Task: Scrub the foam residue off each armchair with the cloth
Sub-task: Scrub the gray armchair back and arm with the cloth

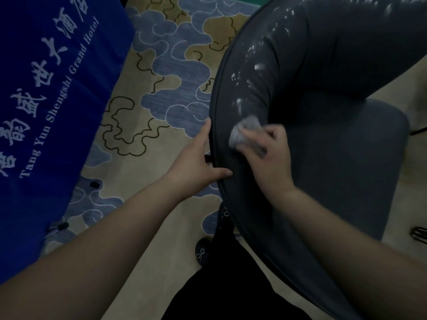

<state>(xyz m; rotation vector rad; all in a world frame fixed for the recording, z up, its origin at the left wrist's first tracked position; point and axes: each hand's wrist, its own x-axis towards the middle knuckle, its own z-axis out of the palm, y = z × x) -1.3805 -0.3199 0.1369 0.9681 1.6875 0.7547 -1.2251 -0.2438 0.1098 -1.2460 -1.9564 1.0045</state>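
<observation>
Open carpet [147, 72] lies between the blue banner [46, 88] and the armchair [323, 158] back.

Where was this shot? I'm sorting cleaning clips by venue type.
Most likely a hotel function or meeting room. A blue cloth reads "Tang Yun Shengshi Grand Hotel", the floor has a cloud-patterned carpet, and the person is wiping a grey upholstered armchair flecked with foam.
</observation>
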